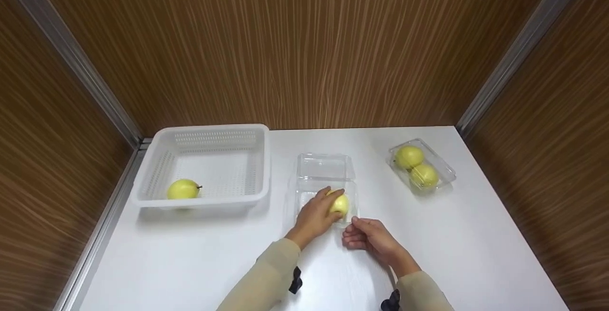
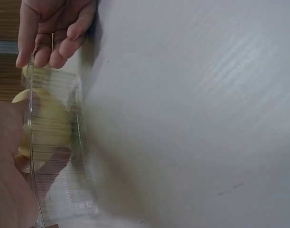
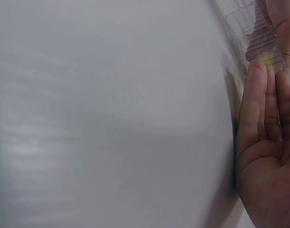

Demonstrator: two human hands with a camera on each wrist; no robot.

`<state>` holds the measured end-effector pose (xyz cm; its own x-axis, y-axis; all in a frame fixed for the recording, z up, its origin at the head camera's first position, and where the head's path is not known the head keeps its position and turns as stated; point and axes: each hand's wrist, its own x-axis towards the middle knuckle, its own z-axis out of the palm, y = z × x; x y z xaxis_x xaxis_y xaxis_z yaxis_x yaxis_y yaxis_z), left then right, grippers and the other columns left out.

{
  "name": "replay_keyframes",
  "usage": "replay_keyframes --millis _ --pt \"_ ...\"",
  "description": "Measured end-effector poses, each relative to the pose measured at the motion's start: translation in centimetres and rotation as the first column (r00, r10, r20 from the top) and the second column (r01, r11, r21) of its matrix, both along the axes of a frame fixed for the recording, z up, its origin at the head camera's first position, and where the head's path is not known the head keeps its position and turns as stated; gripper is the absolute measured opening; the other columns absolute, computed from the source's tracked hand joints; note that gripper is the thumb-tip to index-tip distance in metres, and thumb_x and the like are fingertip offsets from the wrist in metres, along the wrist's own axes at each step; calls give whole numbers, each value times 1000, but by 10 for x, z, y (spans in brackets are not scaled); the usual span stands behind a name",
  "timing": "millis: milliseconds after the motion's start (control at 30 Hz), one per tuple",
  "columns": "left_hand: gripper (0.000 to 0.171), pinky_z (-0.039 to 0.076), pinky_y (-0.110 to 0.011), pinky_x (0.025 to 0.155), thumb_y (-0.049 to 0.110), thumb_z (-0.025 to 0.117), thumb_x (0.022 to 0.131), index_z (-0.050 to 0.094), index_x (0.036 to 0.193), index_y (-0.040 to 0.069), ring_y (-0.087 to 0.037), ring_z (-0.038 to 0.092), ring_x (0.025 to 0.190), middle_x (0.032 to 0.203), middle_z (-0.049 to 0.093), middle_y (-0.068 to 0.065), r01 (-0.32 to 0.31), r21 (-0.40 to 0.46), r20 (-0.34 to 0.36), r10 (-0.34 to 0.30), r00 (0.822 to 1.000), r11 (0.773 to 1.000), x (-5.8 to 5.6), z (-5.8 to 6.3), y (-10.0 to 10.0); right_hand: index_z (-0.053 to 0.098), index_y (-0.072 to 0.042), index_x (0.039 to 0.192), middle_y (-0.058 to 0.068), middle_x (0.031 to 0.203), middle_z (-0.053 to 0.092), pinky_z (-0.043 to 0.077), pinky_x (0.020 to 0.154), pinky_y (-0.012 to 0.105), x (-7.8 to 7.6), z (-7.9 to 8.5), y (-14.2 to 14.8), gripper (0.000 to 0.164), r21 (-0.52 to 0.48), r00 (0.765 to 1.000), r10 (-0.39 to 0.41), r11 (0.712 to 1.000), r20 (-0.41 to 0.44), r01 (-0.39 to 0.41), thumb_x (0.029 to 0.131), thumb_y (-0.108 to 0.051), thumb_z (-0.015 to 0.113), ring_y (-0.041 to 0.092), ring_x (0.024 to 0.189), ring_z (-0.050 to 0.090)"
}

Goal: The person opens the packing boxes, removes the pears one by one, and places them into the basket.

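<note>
My left hand (image 1: 316, 213) holds a round yellow pear (image 1: 340, 205) inside an open clear plastic clamshell box (image 1: 304, 185). In the left wrist view the pear (image 2: 50, 123) shows through the box's ribbed wall, with fingers around it. At the box's near right corner, my right hand (image 1: 371, 239) pinches the rim between thumb and fingers. The right wrist view shows this hand (image 3: 268, 137) palm up, low against the table. The box's lid (image 1: 326, 166) lies folded back, away from me.
A white perforated basket (image 1: 202, 201) stands at the left, with one yellow pear (image 1: 183, 189) in it. At the back right, a clear clamshell box (image 1: 442, 166) contains two pears (image 1: 423, 176). Wood-grain panels (image 1: 304, 49) enclose the white table (image 1: 190, 263) at the back and sides.
</note>
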<state>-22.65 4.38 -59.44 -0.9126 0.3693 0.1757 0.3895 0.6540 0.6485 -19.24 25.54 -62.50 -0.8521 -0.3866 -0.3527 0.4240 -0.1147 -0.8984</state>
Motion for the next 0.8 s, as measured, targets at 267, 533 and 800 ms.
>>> replay_keyframes --millis 267,533,800 --pt "62 44 -48 108 29 73 89 51 146 27 -34 51 134 154 44 -13 5 149 -64 4 998 989 3 11 -1 70 -1 96 12 93 76 60 81 36 1 3 2 36 -8 1000 3 1000 -3 -3 105 -30 50 22 88 75" --pt "62 45 -46 107 32 73 89 51 146 29 -32 50 135 154 43 -12 6 196 -107 15 994 981 1 34 -3 70 -3 96 11 93 76 60 80 34 0 4 2 35 -5 1000 -13 1000 -4 13 105 -31 51 21 87 74" --pt "61 45 -44 108 31 73 89 52 146 26 -31 49 136 154 43 -13 -29 224 -142 62 988 974 -6 48 -27 70 -2 96 10 92 76 61 80 33 1 3 0 36 -8 1000 -16 1000 12 16 104 -32 53 21 87 75"
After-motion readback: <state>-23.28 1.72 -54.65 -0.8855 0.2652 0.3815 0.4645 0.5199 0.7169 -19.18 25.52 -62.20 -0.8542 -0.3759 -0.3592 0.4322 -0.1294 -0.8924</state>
